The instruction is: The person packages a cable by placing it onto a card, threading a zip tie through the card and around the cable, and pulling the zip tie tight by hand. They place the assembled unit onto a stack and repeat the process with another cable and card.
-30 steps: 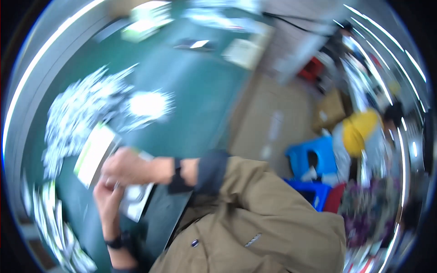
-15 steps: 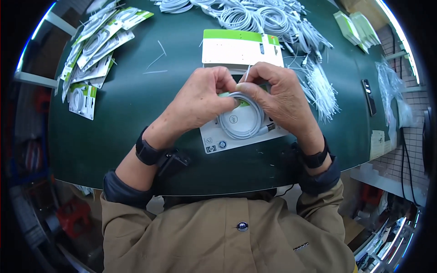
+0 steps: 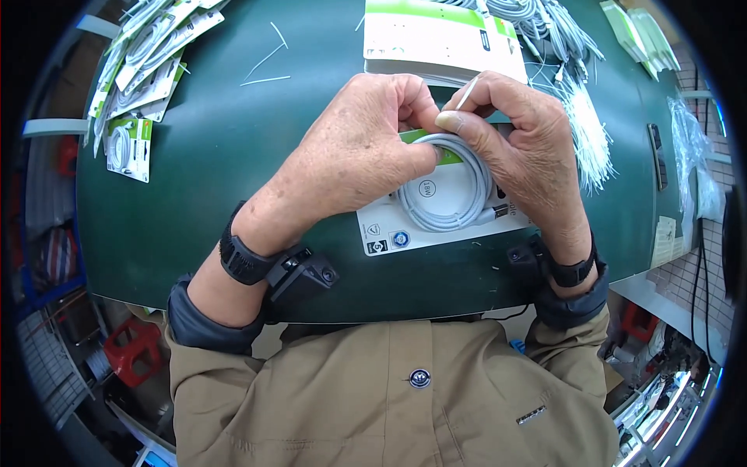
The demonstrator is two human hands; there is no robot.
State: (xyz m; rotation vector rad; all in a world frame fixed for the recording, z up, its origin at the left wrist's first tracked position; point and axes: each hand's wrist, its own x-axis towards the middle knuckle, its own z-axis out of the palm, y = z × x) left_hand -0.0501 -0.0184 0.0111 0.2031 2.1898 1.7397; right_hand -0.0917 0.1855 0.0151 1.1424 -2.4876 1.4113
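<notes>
A light grey USB cable (image 3: 408, 204) lies coiled on a white and green backing card (image 3: 377, 214), its metal plug toward the right. My left hand (image 3: 366, 140) is closed at the coil's top left, thumb over the cable and index fingertip near the right thumb. My right hand (image 3: 525, 144) pinches a thin white tie (image 3: 468, 93) between thumb and index finger, and its end sticks up. Where the tie passes the cable and card is hidden by my fingers.
A stack of backing cards (image 3: 443, 47) stands just beyond my hands. Carded cables (image 3: 128, 148) pile at the far left. Loose cables (image 3: 560, 31) and a bundle of white ties (image 3: 589, 136) lie far right, near a phone (image 3: 658, 156) and clear plastic bags (image 3: 692, 148).
The view has shifted, so the hands and card look larger and farther right. The fingers keep nearly the same pinch, and the tie's end leans more to the right.
</notes>
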